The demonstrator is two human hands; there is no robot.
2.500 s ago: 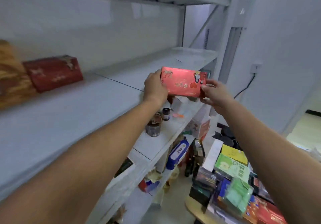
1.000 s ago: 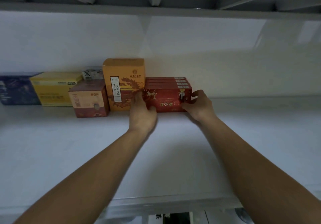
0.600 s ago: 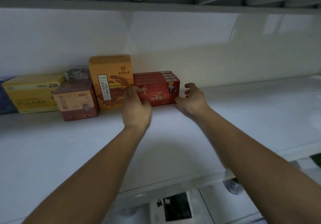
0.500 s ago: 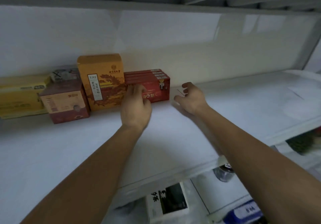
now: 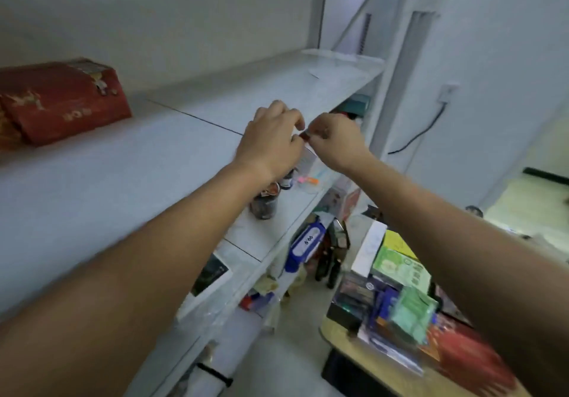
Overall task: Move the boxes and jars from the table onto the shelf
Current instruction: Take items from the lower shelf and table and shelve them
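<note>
One red box [image 5: 61, 101] up top, two jars [image 5: 263, 207] beneath. Two hands [image 5: 271, 138] in shot; table [image 5: 348, 344] boxes [image 5: 400, 270] too blurred to count

The left arm [image 5: 138, 261] and right arm [image 5: 468, 242] stretch forward, left hand [image 5: 271, 139] and right hand [image 5: 337, 142] nearly meeting. Fingers curl loosely; whether they pinch anything is unclear.

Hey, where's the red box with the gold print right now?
In the head view, the red box sits at the far left on the upper shelf, near the back wall and well to the left of the left hand.
</note>
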